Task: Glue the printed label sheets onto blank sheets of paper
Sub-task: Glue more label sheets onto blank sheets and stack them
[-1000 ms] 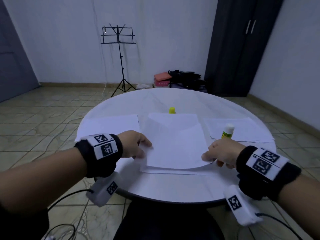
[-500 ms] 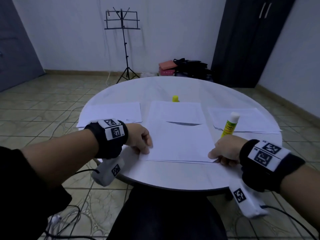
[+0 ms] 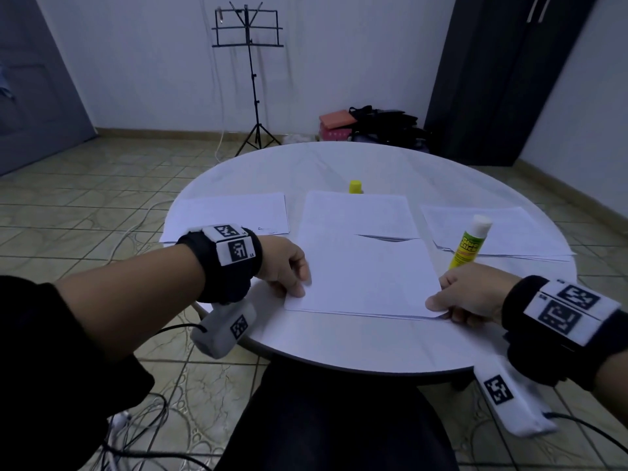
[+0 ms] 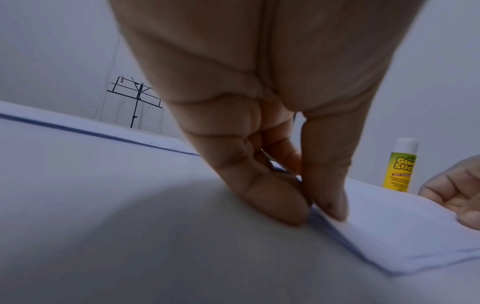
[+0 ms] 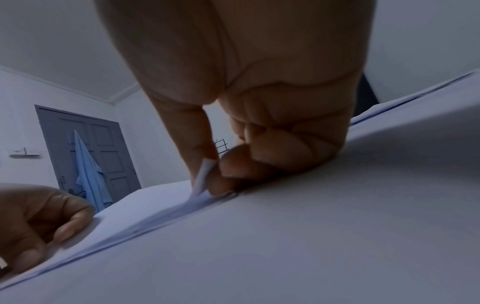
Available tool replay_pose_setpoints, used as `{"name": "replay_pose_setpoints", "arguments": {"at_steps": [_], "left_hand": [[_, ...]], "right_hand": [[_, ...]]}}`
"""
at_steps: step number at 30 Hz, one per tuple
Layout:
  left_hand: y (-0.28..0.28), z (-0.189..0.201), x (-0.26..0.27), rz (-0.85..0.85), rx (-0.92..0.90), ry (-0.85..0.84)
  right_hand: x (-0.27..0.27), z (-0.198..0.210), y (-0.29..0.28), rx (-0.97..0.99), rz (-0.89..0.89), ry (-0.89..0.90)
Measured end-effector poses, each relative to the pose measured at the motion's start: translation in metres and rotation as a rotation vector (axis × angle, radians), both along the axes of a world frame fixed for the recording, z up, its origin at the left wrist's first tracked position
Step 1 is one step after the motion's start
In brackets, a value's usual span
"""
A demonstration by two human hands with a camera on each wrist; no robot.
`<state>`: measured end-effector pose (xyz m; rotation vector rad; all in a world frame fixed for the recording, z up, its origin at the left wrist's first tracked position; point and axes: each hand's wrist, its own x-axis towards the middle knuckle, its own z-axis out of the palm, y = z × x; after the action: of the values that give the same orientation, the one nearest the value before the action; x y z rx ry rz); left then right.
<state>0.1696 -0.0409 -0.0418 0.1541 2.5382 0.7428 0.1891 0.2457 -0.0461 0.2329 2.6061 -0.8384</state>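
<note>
Now the left hand (image 3: 285,266) pinches the near left corner of the top sheet (image 3: 370,273), thumb on top and fingers (image 4: 275,203) curled at the edge, as the left wrist view shows. The right hand (image 3: 465,297) clamps the near right corner the same way; the right wrist view shows that corner bent up between thumb and fingertips (image 5: 226,176). This top sheet lies on a larger sheet (image 3: 356,212) in the middle of the round white surface (image 3: 339,341), its far edge slightly raised with a dark gap beneath. None of the containers here holds anything I can see: the glue stick (image 3: 470,241) stands upright and capped just beyond the right hand, and a small yellow cap (image 3: 355,186) sits behind the middle sheets. 1 stack of paper (image 3: 231,212) lies to the left, with print at its near edge, and another stack (image 3: 503,229) lies to the right behind the glue stick. Nothing stands between the hands and the sheet. Beyond the surface are a music stand (image 3: 249,32), a dark cabinet (image 3: 503,79) and bags (image 3: 384,127) on the floor.

Against the picture 1.0 s ago, the top sheet has come down from a lifted curve to lie nearly flat, both hands keeping their corners.
</note>
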Motion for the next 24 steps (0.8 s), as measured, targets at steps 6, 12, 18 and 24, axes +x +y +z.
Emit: {"name": "replay_pose_setpoints", "arguments": {"at_steps": [6, 12, 18, 24], "left_hand": [[0.0001, 0.0, -0.0006, -0.007, -0.013, 0.006], [0.0009, 0.0003, 0.0003, -0.018, -0.054, 0.018], [0.0012, 0.001, 0.0005, -0.027, -0.072, 0.025], [0.0024, 0.0013, 0.0009, -0.045, -0.102, 0.029]], "right_hand": [[-0.0016, -0.0017, 0.0033, -0.024, 0.003, 0.006], [-0.002, -0.0031, 0.0043, -0.044, 0.005, 0.009], [-0.0025, -0.0053, 0.0058, -0.044, 0.008, 0.018], [-0.0017, -0.006, 0.0049, -0.068, -0.006, 0.03]]}}
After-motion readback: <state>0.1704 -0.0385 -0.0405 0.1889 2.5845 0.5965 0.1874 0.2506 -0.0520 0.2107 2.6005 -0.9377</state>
